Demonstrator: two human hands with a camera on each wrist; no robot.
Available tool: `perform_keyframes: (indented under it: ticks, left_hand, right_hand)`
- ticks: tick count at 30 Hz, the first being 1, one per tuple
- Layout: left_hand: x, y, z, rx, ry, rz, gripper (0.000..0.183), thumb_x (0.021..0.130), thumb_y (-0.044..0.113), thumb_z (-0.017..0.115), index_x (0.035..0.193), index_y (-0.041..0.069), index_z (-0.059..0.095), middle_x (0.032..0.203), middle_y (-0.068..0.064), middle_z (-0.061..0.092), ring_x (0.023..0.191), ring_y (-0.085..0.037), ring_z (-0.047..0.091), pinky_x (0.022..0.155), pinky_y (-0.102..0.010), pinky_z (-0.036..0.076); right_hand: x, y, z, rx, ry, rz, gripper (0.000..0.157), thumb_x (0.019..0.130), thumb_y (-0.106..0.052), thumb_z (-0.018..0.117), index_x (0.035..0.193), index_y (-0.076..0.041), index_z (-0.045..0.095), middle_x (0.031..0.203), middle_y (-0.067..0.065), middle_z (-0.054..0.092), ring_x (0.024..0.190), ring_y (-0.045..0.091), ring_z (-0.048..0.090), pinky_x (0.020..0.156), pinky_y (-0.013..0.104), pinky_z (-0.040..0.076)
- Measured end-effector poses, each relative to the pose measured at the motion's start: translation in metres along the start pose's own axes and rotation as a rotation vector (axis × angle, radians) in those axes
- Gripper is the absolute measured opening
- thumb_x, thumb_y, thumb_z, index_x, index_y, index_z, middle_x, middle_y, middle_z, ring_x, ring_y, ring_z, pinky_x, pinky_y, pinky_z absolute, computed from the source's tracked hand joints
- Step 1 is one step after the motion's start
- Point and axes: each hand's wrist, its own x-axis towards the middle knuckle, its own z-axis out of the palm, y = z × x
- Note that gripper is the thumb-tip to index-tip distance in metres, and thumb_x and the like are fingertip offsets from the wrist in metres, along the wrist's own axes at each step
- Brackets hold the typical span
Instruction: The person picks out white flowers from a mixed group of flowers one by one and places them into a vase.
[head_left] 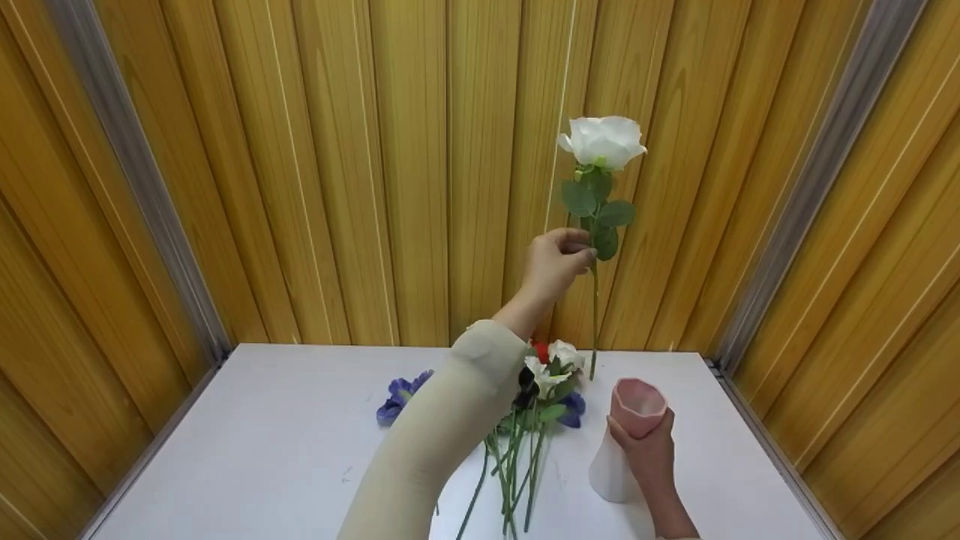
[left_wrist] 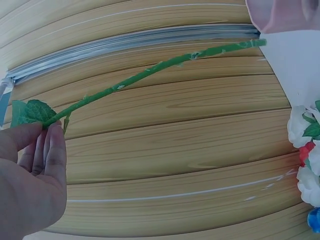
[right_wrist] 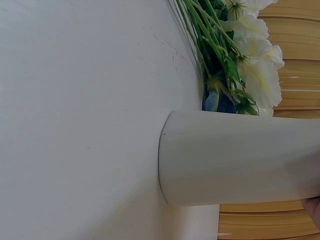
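Note:
My left hand pinches a white rose by its green stem, just below the leaves. The rose is upright, bloom at the top, its stem's lower end hanging above the back of the table. In the left wrist view the thumb and fingers grip the stem, with its cut end pointing towards the pink rim. My right hand holds a vase, white below and pink at the top, around its upper part. The vase stands on the table, mouth up; its white body fills the right wrist view.
Several flowers, white, red and purple-blue, lie bunched on the white table left of the vase, stems towards me. A purple flower lies further left, partly behind my left sleeve. Wood-patterned walls enclose the back and sides.

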Motion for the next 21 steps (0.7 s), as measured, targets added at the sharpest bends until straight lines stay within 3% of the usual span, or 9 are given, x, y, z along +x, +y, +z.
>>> perform_keyframes:
  ticks: [12, 21]
  left_hand:
    - [-0.004, 0.001, 0.018, -0.044, -0.007, -0.012, 0.026, 0.095, -0.002, 0.065, 0.121, -0.005, 0.068, 0.111, -0.02, 0.073, 0.087, -0.014, 0.068, 0.081, -0.024, 0.061]
    - [-0.006, -0.003, 0.034, -0.024, -0.009, 0.002, 0.026, 0.095, -0.001, 0.066, 0.12, -0.005, 0.069, 0.111, -0.02, 0.073, 0.088, -0.012, 0.068, 0.077, -0.021, 0.059]
  right_hand:
    - [0.002, 0.0, 0.0, -0.04, 0.025, 0.018, 0.092, 0.086, -0.022, 0.076, 0.151, 0.006, 0.018, 0.146, 0.038, 0.044, 0.129, 0.049, 0.051, 0.106, 0.058, 0.045]
    - [0.003, 0.001, -0.002, -0.025, 0.015, 0.026, 0.095, 0.086, -0.02, 0.077, 0.153, 0.007, 0.015, 0.149, 0.039, 0.04, 0.133, 0.049, 0.048, 0.11, 0.059, 0.043]
